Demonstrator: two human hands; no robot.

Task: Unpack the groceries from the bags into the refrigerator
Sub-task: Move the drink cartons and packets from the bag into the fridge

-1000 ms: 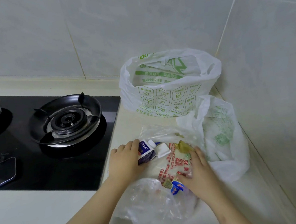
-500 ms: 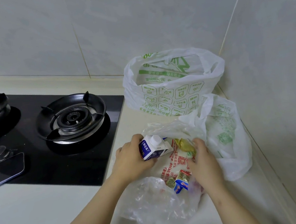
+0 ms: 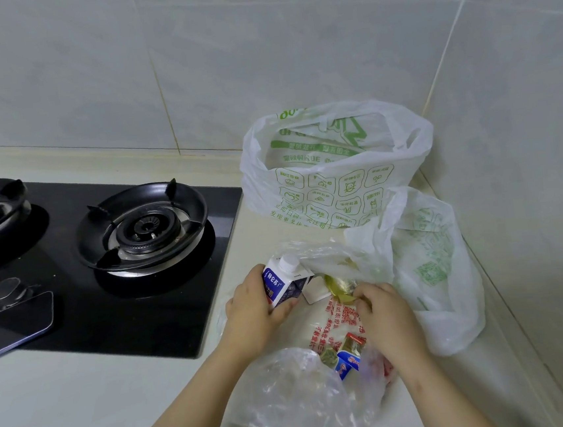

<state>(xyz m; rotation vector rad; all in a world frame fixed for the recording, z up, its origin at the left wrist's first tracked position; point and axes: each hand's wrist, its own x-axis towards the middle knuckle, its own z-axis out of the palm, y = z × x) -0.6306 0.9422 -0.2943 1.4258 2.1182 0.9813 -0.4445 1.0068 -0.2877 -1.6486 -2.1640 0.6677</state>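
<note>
On the worktop [image 3: 85, 404], seen from the head camera, our left hand [image 3: 258, 310] gripped a small blue and white milk carton [image 3: 281, 284]. Our fingers and thumb were wrapped round its sides. The carton's white cap pointed up and it leaned a little. It sat at the open mouth of a thin clear bag [image 3: 291, 401], just beside the black stove [image 3: 144, 226].

Our right hand [image 3: 386, 313] was bent down over a shiny gold packet [image 3: 338, 285] and touched it. We could not tell if it pinched the packet or only the plastic.

Some small packets [image 3: 347, 355] lay loose near our right wrist. Two white bags with green print [image 3: 334, 173] stood behind, in the corner.

We thought the job here was to get the carton out and free. It would be best to hold it by the sides, not squeeze hard, and lift it straight up. The right hand could press the plastic down so the bag did not come up too. The loose packets might slide out, so we should go slowly. We could not see the fridge, so the carton had some way to go.
</note>
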